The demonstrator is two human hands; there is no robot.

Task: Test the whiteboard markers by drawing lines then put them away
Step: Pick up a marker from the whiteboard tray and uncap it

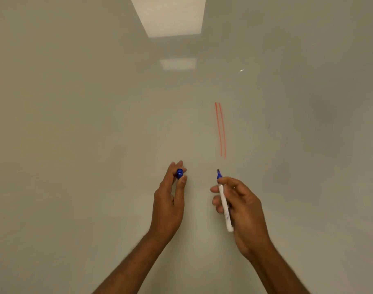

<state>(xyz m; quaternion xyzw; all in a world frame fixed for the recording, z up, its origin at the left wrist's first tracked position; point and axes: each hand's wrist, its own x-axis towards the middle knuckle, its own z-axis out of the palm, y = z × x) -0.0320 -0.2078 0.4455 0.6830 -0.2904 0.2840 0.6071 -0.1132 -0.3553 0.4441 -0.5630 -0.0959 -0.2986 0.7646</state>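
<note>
Below the red lines (220,130), right hand (245,209): fingers curled round uncapped blue marker (223,204), tip toward them.
Left hand (169,204): lower left of the lines, fingertips pinching blue cap (180,172).

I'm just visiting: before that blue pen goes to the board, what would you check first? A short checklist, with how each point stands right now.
1. Cap off the blue marker: ok, its dark tip is bare and points up.
2. Grip: ok, the right hand has its fingers curled round the white barrel.
3. Blue cap kept ready: ok, the left hand pinches it between fingers and thumb.
4. Free room on the whiteboard: ok, bare surface lies left of the two red lines.
5. Tip touching the board: cannot tell from this single view.
6. Ink flows: cannot tell, no blue line is drawn yet.
</note>
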